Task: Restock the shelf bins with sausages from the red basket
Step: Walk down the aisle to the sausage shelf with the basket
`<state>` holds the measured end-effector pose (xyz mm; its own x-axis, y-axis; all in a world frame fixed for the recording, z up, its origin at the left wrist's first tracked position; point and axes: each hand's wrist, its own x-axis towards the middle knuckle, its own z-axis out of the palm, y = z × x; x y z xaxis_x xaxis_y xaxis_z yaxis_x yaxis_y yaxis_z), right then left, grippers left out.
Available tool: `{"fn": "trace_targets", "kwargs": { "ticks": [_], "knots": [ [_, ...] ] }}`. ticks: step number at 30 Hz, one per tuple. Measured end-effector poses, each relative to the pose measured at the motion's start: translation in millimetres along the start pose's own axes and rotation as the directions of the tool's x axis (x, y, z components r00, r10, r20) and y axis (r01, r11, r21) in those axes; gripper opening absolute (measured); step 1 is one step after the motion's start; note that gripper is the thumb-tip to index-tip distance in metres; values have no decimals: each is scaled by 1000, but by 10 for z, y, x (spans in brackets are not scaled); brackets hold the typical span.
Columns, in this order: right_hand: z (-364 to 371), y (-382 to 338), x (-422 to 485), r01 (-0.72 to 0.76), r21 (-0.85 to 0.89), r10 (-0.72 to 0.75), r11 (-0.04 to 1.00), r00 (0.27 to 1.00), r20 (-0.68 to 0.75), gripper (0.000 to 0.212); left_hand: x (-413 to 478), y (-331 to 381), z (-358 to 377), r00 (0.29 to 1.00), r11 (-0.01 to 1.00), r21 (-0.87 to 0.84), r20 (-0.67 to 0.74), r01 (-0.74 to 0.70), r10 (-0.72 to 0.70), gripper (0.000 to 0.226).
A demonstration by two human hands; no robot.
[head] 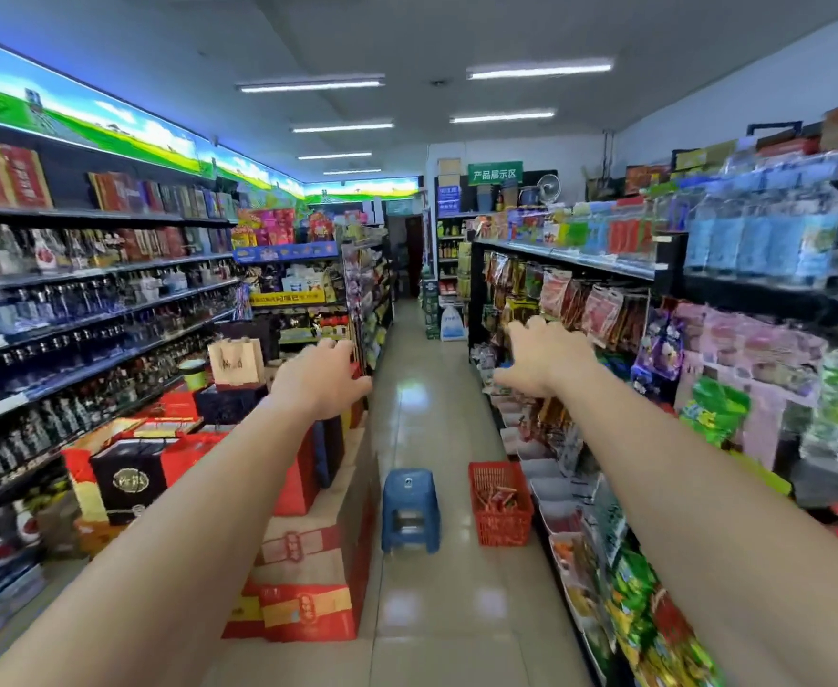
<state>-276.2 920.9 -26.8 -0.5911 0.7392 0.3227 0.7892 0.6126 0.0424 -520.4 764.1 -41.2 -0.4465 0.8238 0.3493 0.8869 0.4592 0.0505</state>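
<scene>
Two bare forearms reach forward from the bottom edge, both raised over the aisle floor (436,612). The left hand (320,379) is held out palm down, fingers spread apart and holding nothing, in front of a stack of red gift boxes (303,577) that stands along the left edge of the aisle. The right hand (543,357) is likewise open with fingers apart and empty, stretched toward the right shelf (575,260) at the level of hanging snack packets (600,304).

Below and between the arms, a blue stool (411,508) stands on the floor. Just beside it to the right sits the red basket (501,508), set against the foot of the right shelf, with red sausages (498,498) lying inside. White bins (553,488) run along the lowest rows of that shelf, right next to the basket; their contents are too blurred to make out. Both hands are well above the basket and touch nothing.

On the left wall, shelves of bottles (60,309) run the length of the aisle.
</scene>
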Motion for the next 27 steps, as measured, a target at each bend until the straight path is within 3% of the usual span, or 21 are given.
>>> {"fn": "trace_targets", "kwargs": {
  "ticks": [7,15,22,27],
  "knots": [
    [469,247,1849,8,71,-7,997,1000,-1,71,1746,-120,445,999,1000,-13,-18,28,-28,76],
    [1489,290,3914,6,-32,-4,999,999,44,70,3735,-415,1587,998,999,-15,42,45,-44,76],
    [1703,380,5808,6,42,-5,999,1000,-25,64,5719,-651,1966,997,994,-91,55,58,-53,70],
    [2268,712,6979,-33,38,34,999,999,-18,65,6909,-540,2540,996,999,-34,82,23,-21,67]
  ]
}}
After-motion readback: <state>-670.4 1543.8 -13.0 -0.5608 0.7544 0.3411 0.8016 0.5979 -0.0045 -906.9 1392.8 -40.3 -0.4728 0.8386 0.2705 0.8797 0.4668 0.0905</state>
